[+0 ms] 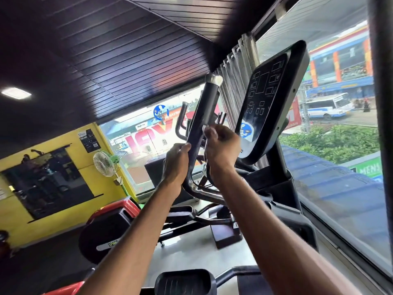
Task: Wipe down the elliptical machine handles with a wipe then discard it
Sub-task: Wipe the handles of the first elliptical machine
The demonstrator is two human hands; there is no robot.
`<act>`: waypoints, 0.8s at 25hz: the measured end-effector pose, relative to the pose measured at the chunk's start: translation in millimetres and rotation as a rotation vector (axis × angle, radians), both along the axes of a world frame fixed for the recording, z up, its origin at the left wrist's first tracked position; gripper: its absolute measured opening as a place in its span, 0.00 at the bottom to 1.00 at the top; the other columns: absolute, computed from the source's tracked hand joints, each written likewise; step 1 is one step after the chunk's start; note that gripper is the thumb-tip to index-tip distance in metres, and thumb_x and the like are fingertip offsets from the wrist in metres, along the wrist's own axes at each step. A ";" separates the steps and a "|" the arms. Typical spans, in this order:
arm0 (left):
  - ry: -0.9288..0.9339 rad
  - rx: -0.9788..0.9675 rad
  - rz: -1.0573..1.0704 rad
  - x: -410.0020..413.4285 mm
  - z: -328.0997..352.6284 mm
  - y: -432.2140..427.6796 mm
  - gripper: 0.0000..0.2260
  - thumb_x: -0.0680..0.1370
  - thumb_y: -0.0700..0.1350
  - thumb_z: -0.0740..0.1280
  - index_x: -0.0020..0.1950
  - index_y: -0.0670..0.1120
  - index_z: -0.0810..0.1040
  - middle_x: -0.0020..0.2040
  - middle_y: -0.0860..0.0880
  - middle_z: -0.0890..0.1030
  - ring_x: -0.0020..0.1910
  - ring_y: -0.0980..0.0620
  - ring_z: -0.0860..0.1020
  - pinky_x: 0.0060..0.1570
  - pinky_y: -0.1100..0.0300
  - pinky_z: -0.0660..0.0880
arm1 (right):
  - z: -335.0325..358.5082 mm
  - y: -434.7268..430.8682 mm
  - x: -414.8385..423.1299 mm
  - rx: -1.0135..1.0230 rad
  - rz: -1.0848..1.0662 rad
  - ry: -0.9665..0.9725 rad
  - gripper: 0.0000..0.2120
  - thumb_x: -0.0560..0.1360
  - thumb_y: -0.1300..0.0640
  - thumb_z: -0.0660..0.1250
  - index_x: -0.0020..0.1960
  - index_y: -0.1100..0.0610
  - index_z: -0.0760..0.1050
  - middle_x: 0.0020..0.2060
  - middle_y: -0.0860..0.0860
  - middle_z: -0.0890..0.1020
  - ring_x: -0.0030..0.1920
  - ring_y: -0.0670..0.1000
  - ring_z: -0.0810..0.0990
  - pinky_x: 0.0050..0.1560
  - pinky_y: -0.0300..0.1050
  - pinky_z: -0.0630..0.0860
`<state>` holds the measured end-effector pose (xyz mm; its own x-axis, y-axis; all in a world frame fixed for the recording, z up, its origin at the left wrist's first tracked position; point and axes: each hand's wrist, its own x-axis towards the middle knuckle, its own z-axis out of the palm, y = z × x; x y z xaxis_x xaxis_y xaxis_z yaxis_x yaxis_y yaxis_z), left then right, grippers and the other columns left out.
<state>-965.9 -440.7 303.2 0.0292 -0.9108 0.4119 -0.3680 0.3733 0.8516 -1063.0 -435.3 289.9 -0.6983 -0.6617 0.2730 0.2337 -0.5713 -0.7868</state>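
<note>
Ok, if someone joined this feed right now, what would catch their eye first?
First, the two raised hands at centre: the left hand grips the black handle low down, while the right hand pinches a small white wipe against it just above. Next, the dark console tilts up right of the handle, before a bright window onto a street. A yellow wall with a fan sits far left.

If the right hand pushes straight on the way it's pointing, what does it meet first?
Probably the black handle: the right hand, pinching the wipe, points left at it and looks nearly touching, though depth is unclear.
</note>
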 end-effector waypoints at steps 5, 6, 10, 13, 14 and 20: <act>0.004 -0.007 -0.022 0.5 -1.5 7.1 0.12 0.79 0.55 0.61 0.44 0.50 0.78 0.35 0.49 0.80 0.37 0.46 0.80 0.47 0.45 0.77 | 15.1 4.3 -5.4 0.003 -0.102 0.065 0.04 0.75 0.57 0.74 0.49 0.53 0.85 0.39 0.41 0.86 0.42 0.37 0.83 0.50 0.35 0.79; 0.007 -0.010 -0.025 2.0 -2.3 6.9 0.12 0.80 0.54 0.61 0.44 0.49 0.78 0.36 0.49 0.80 0.38 0.46 0.80 0.48 0.46 0.76 | 11.6 4.8 -4.5 0.010 -0.102 0.085 0.04 0.75 0.57 0.74 0.49 0.52 0.85 0.38 0.41 0.85 0.41 0.35 0.83 0.48 0.34 0.78; 0.054 -0.013 -0.070 12.6 -4.8 0.3 0.13 0.73 0.57 0.64 0.40 0.49 0.82 0.41 0.47 0.84 0.44 0.46 0.81 0.54 0.44 0.76 | -19.9 7.2 6.1 0.122 -0.066 0.216 0.04 0.74 0.56 0.75 0.48 0.52 0.86 0.42 0.44 0.87 0.44 0.42 0.85 0.56 0.46 0.81; 0.086 -0.038 -0.093 20.8 -9.9 0.5 0.13 0.71 0.55 0.64 0.44 0.49 0.83 0.45 0.48 0.83 0.48 0.47 0.81 0.54 0.49 0.75 | -52.2 20.5 20.9 0.153 -0.143 0.229 0.04 0.72 0.58 0.72 0.46 0.52 0.85 0.39 0.45 0.86 0.41 0.43 0.84 0.51 0.46 0.82; 0.101 -0.049 -0.102 26.0 -12.5 0.6 0.14 0.72 0.55 0.65 0.49 0.48 0.84 0.46 0.50 0.83 0.48 0.49 0.80 0.52 0.52 0.74 | -61.0 24.2 26.7 0.142 -0.196 0.229 0.04 0.71 0.58 0.72 0.44 0.52 0.84 0.38 0.45 0.85 0.41 0.44 0.83 0.49 0.46 0.81; 0.113 -0.041 -0.238 67.5 -33.5 -11.3 0.12 0.69 0.56 0.70 0.48 0.53 0.79 0.45 0.49 0.83 0.47 0.45 0.83 0.48 0.51 0.79 | -82.2 45.6 79.8 0.069 -0.307 0.335 0.04 0.71 0.56 0.73 0.40 0.54 0.79 0.34 0.45 0.83 0.37 0.40 0.79 0.41 0.39 0.74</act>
<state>-898.4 -452.0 269.8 -0.1361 -0.8801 0.4549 -0.1694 0.4731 0.8646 -983.3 -389.8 207.7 -0.7458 -0.4620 0.4799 -0.2121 -0.5182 -0.8285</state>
